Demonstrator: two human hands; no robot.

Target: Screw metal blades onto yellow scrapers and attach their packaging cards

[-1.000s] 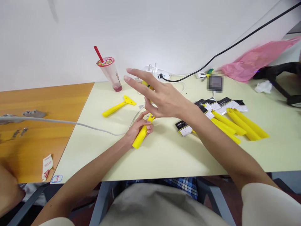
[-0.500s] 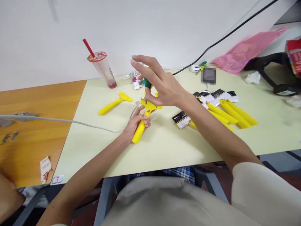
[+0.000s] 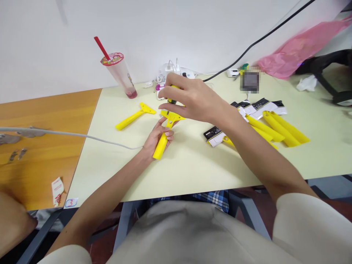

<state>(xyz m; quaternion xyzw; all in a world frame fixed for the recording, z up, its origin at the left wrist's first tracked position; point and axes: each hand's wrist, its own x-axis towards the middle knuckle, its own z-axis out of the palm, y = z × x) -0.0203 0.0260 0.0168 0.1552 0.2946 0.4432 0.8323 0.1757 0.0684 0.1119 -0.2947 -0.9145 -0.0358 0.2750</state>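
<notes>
Scraper (image 3: 161, 145) in left grip (image 3: 153, 141) (closed)

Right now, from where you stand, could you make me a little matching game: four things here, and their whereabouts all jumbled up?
Things:
1. Screwdriver
2. Yellow tool at the screwdriver's tip
3. Red straw
4. Pink bag

Whereabouts:
A. Poking out of the cup
B. By its handle, in the left grip
C. Far right, near the wall
D. In the right grip

Pairs: 1-D, 2-B, 3-A, 4-C
</notes>
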